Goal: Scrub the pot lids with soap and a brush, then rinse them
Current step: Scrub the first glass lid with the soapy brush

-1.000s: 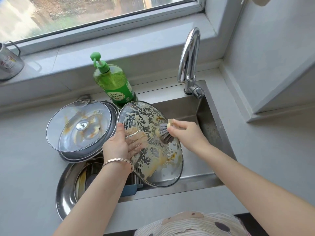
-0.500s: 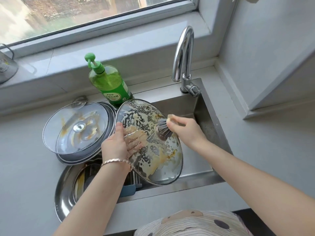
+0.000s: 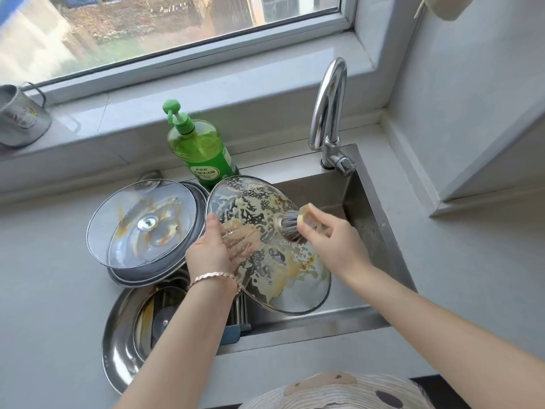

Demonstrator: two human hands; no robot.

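A glass pot lid [image 3: 283, 278], streaked with yellowish soap foam, is held tilted over the steel sink [image 3: 371, 219]. My left hand [image 3: 215, 252] grips its left rim, fingers showing through the glass from behind. My right hand [image 3: 333, 243] holds a short brush [image 3: 290, 227] with grey bristles pressed on the lid's upper middle. A second dirty glass lid [image 3: 141, 222] rests on a stack left of the sink. A green soap pump bottle [image 3: 197, 149] stands behind the lids.
A chrome tap [image 3: 328, 113] arches over the sink's back right corner. A steel lid [image 3: 124, 335] lies on the counter at the front left, partly under my left arm. A metal mug [image 3: 20, 119] sits on the window sill at far left.
The brush has shifted slightly up and right across the foamy lid. My left hand keeps the same grip on the rim.
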